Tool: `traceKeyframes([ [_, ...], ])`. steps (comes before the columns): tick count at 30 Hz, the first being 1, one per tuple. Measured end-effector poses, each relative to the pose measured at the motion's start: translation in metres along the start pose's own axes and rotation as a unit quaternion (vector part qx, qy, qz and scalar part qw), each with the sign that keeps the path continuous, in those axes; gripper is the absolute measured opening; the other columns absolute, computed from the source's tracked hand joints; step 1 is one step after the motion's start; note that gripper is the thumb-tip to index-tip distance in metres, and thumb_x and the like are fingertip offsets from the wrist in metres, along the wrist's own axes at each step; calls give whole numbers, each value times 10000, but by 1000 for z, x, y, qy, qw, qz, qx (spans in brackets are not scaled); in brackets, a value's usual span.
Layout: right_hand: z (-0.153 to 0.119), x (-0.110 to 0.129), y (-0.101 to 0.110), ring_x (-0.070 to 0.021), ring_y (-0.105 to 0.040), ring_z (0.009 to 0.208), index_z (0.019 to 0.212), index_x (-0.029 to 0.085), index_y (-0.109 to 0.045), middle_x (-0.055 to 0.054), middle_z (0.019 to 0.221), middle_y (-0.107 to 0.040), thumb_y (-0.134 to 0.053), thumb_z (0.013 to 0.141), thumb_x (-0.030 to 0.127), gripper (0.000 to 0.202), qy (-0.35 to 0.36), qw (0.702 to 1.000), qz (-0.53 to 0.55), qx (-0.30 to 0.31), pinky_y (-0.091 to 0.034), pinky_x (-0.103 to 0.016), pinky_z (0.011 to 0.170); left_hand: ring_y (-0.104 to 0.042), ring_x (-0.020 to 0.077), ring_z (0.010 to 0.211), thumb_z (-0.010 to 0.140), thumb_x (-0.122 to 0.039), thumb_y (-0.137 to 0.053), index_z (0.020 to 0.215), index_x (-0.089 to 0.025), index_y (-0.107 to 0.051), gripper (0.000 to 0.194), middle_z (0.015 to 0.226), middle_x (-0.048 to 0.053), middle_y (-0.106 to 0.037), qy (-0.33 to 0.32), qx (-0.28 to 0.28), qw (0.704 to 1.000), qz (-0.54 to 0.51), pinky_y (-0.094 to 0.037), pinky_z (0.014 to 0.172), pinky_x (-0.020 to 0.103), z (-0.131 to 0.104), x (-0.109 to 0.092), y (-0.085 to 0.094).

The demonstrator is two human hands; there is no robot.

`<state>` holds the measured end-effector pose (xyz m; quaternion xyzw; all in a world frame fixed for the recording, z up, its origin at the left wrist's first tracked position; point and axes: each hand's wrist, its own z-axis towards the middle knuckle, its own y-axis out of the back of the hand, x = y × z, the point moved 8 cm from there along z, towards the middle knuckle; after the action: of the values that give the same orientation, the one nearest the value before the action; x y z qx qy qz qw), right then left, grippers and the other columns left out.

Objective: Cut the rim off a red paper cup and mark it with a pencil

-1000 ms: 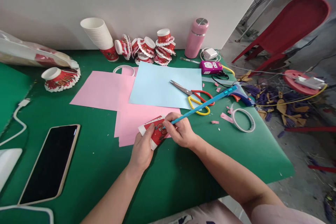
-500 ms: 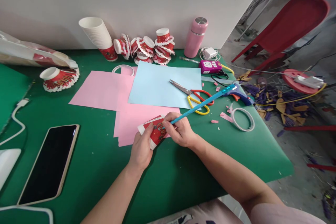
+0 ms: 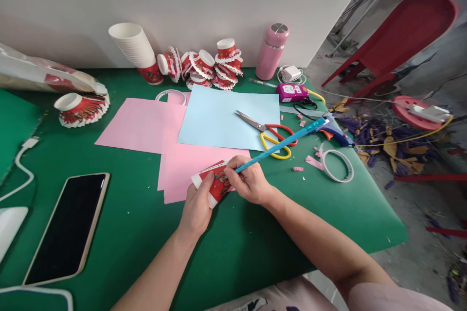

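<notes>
My left hand [image 3: 196, 209] is wrapped round a red printed paper cup [image 3: 220, 183] with white edges, held tilted above the table, thumb on its side. In my right hand [image 3: 250, 180], pinched in a writing grip, is a long blue pen [image 3: 280, 145] that slants up to the right. Its tip is hidden by my fingers, which are at the cup's right side. Below and behind the cup lie pink sheets [image 3: 138, 124] and a light blue sheet [image 3: 219, 116]. Scissors [image 3: 260, 126] with red and yellow handles rest, blades apart, on the blue sheet.
Along the wall stand stacked paper cups [image 3: 134, 48], several fringed red cups [image 3: 204, 63] and a pink flask [image 3: 272, 53]. Rightward are a glue gun [image 3: 337, 133], a tape roll [image 3: 337, 165] and a purple power adapter [image 3: 292, 92]. A phone [image 3: 67, 228] lies at left, near cables.
My right fingers have shifted very slightly left along the cup with the pen. Otherwise the hands and objects look the same.
</notes>
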<state>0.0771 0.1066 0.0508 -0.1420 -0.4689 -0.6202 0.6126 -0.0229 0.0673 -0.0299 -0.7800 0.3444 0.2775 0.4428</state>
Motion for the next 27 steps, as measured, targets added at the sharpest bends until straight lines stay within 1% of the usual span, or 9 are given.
traceKeyframes([
  [4,0,-1,0,-95,-518,521,701,182,-497,-3,609,-565,-437,836,168,149,0,1000,-2,-2,-428,-198,499,-666,148,801,743,-318,-647,879,-160,-704,215,855,32,-730,-4,0,1000,0,-504,723,213,0,0,0],
  [9,-1,-3,-1,-102,-535,533,727,186,-504,-11,632,-582,-439,841,187,131,3,1000,-11,-8,-437,-201,502,-666,156,788,716,-332,-672,857,-157,-708,228,837,37,-727,-11,-2,1000,2,-511,702,221,-1,-1,0],
  [14,-1,-3,-1,-101,-532,529,732,187,-503,-9,630,-583,-443,842,185,126,4,1000,-17,-8,-431,-200,501,-665,162,787,710,-351,-674,892,-156,-703,268,842,42,-724,-9,-2,1000,11,-513,705,232,-1,0,0],
  [18,-1,-4,-1,-102,-544,543,744,187,-508,-11,649,-596,-448,846,190,118,0,1000,-18,-9,-438,-199,513,-662,150,782,705,-352,-681,879,-163,-706,259,834,32,-724,-14,-2,1000,12,-508,700,213,-1,1,1],
  [23,0,-3,0,-94,-548,540,731,186,-505,-5,641,-596,-457,847,177,126,-3,1000,-11,-16,-432,-184,505,-655,156,827,734,-356,-653,910,-162,-700,266,885,39,-720,-20,11,999,32,-503,728,215,0,2,0],
  [27,0,-5,0,-99,-552,541,721,187,-506,-10,643,-598,-444,853,208,148,-17,1000,-18,-13,-437,-194,507,-649,180,868,754,-367,-629,939,-157,-689,285,921,52,-714,-24,15,998,53,-503,748,245,-1,3,1],
])
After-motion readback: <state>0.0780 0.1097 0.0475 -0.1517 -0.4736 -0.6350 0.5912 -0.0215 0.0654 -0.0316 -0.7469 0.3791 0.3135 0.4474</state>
